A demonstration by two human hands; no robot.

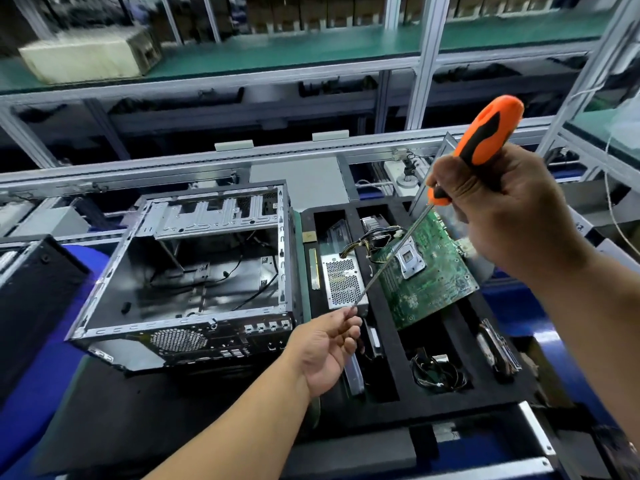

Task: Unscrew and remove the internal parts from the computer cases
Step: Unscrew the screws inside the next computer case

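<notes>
Head view: the right hand (498, 209) is wrapped around the orange-and-black handle of a screwdriver (481, 143), raised above the foam tray (391, 327), while the left hand (329, 348) pinches the shaft's tip. On the table, the open computer case (187, 271) lies left of the tray — a green motherboard (429, 271) and power supply (341, 282) sit in its slots.

Aluminium-framed shelving (427, 60) with green-matted shelves (277, 51) stands behind the workbench.
</notes>
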